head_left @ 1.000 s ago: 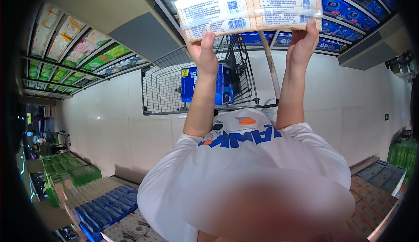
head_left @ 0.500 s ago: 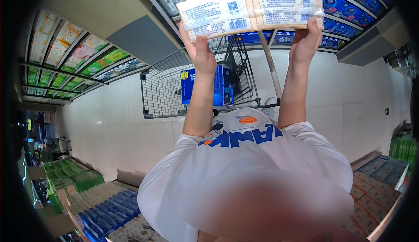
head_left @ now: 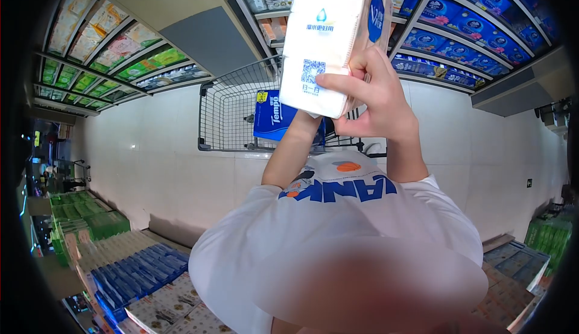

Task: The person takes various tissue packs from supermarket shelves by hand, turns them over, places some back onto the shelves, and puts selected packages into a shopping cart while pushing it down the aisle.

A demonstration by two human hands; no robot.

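Note:
A large white and pale-peach tissue pack (head_left: 313, 41) is held up in front of me, standing on end. Its white face has a QR code, a blue drop and gold badges; a blue logo shows on its right side. My right hand (head_left: 383, 96) is closed on the pack's lower right corner, one digit lying across the front by the QR code. Of my left arm, the forearm (head_left: 294, 153) runs up behind the pack's lower end, so the fingers there are hidden. Below the pack, a blue Tempo pack (head_left: 271, 117) lies in a wire shopping cart (head_left: 226, 105).
Shelves of blue tissue packs (head_left: 464, 26) rise ahead on the right. More shelves with green and pale packs (head_left: 114, 63) line the left. Stacked blue packs (head_left: 139, 274) and green packs (head_left: 90, 216) stand behind me on the left. Light tiled floor (head_left: 163, 171) surrounds the cart.
The pack has turned from lying wide across both hands to standing upright, showing another face. My right hand has moved left and down with it; my left hand has gone behind it.

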